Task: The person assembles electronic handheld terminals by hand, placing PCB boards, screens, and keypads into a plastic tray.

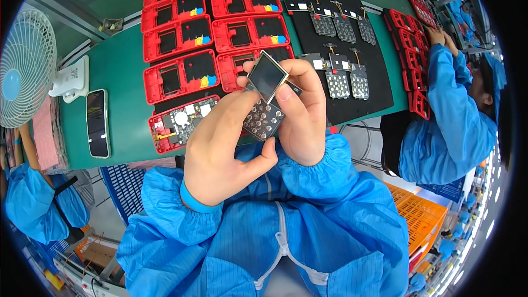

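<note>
Both hands meet over the near edge of the bench, around a keypad circuit board (264, 120) with round metal contacts and a small square display screen (267, 77) tilted above it. My right hand (303, 113) grips the screen and board, its thumb on the screen's right edge and fingertips showing past the left edge. My left hand (220, 143) is closed about the board's left side, index finger near the screen's lower corner and thumb by the board's lower tip. Just left lies a red housing (159, 126) with a circuit board fitted in it.
Several red housings (147, 85) stand in two columns at the back. A black mat (377, 85) at right carries several keypad boards (337, 83). On the left are a phone (98, 124) and a fan (25, 71). A co-worker (445, 115) handles more red housings (410, 44) at right.
</note>
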